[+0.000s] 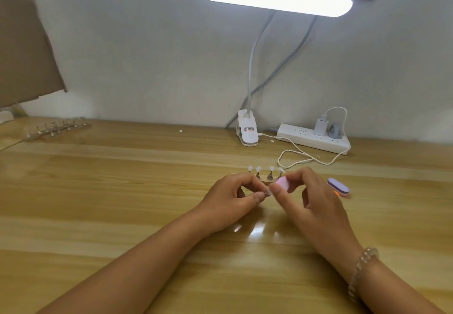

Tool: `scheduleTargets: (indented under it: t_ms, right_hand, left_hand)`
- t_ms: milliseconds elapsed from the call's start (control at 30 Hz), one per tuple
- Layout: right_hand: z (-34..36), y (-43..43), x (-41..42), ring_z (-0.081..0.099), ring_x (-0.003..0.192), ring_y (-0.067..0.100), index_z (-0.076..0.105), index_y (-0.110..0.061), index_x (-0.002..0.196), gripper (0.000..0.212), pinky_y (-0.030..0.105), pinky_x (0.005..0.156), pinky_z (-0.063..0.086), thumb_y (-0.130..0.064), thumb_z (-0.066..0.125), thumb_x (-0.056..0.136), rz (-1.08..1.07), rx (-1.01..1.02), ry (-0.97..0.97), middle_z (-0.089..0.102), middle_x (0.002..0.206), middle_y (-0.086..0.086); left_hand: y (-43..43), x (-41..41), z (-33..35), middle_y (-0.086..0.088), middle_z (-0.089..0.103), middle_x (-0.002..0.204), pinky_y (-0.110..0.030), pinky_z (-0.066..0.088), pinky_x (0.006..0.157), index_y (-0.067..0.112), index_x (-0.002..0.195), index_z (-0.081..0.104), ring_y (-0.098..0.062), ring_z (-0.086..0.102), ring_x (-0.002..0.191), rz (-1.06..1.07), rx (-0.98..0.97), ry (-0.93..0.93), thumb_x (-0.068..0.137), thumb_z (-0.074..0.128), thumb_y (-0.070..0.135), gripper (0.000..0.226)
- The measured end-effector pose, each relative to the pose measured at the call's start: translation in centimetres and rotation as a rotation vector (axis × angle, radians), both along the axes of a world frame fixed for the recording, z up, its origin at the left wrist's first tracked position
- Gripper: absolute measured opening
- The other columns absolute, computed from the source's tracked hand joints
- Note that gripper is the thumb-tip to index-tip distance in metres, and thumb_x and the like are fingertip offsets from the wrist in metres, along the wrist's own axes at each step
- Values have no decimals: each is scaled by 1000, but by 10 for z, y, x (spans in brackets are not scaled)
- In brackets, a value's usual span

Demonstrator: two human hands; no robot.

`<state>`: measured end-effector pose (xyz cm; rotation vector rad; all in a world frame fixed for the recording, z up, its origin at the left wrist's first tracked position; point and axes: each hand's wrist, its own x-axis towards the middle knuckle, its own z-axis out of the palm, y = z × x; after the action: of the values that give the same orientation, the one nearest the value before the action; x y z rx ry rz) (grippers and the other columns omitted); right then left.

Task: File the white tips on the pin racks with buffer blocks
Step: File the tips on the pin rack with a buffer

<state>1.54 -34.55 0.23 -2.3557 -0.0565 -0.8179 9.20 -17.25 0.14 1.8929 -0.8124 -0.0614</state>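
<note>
My left hand (231,197) pinches a small pin with a white tip (341,192) between thumb and fingers, lifted just in front of the rack. My right hand (311,196) grips a small pink buffer block (283,183) and holds it against that tip. Right behind the hands stands a pin rack (264,174) with several upright white tips; its base is mostly hidden by my fingers. A second buffer block (338,187), purple on top and pink below, lies on the table just right of my right hand.
Two more pin racks (58,128) lie at the far left by the wall. A clip lamp base (248,131), a white power strip (316,138) with a charger and a looping white cable (301,156) sit behind the work area. Brown cardboard (22,44) leans at left.
</note>
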Motion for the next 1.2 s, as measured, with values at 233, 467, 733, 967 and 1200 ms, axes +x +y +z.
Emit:
scheduleTargets:
  t_ms: [233, 467, 733, 967, 1200]
  right_hand:
    - [2, -1, 4, 50, 67, -5, 60, -29, 85, 33, 26, 62, 36, -59, 68, 73, -7, 75, 79, 65, 83, -15]
    - [0, 6, 1, 52, 70, -4, 59, -32, 90, 28, 21, 59, 33, -53, 70, 75, 90, -28, 48, 62, 88, -16]
    - [1, 10, -2, 51, 72, -1, 59, -33, 95, 32, 18, 56, 33, -56, 69, 75, 87, -117, -35, 57, 87, -17]
    - [1, -5, 5, 50, 71, 1, 61, -29, 90, 30, 28, 63, 38, -54, 66, 76, 10, 99, -28, 60, 86, -13]
    - [-1, 3, 2, 50, 76, -5, 61, -29, 96, 41, 20, 61, 34, -65, 61, 75, 69, -73, 8, 57, 89, -16]
  left_hand:
    - [0, -1, 0, 21, 63, 75, -13, 34, 52, 20, 89, 71, 1, 46, 49, 17, 9, 24, 90, 71, 16, 5]
    - [1, 1, -1, 24, 62, 70, -12, 33, 50, 29, 81, 68, 2, 43, 48, 1, 11, 11, 89, 71, 12, 19]
    - [0, 3, -3, 21, 65, 77, -13, 33, 53, 27, 88, 72, 1, 42, 50, -17, 14, -14, 89, 70, 12, 15]
    - [-1, 3, -3, 3, 72, 89, -24, 42, 59, 18, 96, 74, -9, 51, 57, -37, -42, 21, 93, 68, 17, 7]
    - [0, 3, -4, 10, 67, 84, -28, 48, 62, 11, 99, 72, -18, 57, 67, -39, 12, 4, 97, 56, 6, 16]
